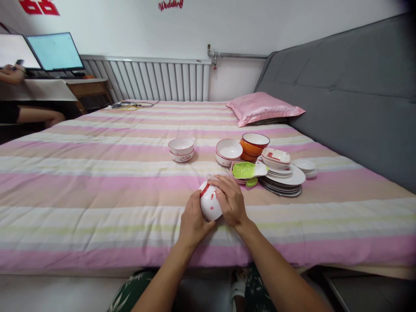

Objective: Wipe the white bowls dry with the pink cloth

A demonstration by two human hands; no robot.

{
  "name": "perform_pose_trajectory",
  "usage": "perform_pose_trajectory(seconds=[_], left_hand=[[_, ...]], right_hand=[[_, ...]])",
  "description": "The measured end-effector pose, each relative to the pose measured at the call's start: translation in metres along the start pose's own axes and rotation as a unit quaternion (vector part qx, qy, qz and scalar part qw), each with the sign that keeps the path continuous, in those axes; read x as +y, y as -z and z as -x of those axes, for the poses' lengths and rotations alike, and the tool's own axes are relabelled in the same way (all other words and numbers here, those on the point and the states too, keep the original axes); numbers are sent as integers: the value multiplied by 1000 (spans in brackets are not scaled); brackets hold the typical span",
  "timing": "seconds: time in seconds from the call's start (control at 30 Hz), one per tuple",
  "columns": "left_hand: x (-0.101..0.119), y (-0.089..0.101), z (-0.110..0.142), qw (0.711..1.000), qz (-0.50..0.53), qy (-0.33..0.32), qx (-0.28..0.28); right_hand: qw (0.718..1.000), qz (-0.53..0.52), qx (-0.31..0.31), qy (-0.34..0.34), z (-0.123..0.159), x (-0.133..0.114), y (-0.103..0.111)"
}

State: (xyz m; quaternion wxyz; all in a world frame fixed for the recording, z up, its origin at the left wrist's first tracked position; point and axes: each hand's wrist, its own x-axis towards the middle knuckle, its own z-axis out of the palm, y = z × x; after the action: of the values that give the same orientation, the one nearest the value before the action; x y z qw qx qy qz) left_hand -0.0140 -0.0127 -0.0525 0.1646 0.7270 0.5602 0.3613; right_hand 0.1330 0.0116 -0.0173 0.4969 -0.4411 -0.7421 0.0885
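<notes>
A white bowl (210,207) with red markings is tipped on its side between my two hands, above the near part of the bed. My left hand (194,219) grips it from the left and below, thumb along its lower edge. Around its upper right side curl the fingers of my right hand (231,199), hiding part of the bowl. Beyond them stand two stacked white bowls (181,150) with red rims, and another pair of white bowls (228,151) to the right. Green leaf-shaped dishes (245,170) lie just past my right hand.
Orange bowls (250,149), a stack of plates (294,177) with small oval dishes (276,157), and small white dishes (305,167) sit at the right. Farther back are a pink pillow (261,107), cables (130,104) and a grey headboard (341,82). Another person's arm (13,77) shows at a desk.
</notes>
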Motion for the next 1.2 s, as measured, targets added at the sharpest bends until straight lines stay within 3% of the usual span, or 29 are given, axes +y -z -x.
perform_pose_trajectory(seconds=[0.27,0.63,0.77,0.9,1.2], left_hand=[[1,5,1,999,40,17,10],[-6,4,-1,996,79,-5,36],[-7,4,-1,996,81,17,34],[-6,5,-3,996,85,-1,36],[3,5,-4,997,72,32,20]], right_hand=[[995,69,-5,70,6,-13,-6],[990,103,-9,100,15,-29,-17],[989,108,-13,105,19,-34,-23],[989,106,-5,98,18,-33,-24],[995,89,6,53,8,-21,-14]])
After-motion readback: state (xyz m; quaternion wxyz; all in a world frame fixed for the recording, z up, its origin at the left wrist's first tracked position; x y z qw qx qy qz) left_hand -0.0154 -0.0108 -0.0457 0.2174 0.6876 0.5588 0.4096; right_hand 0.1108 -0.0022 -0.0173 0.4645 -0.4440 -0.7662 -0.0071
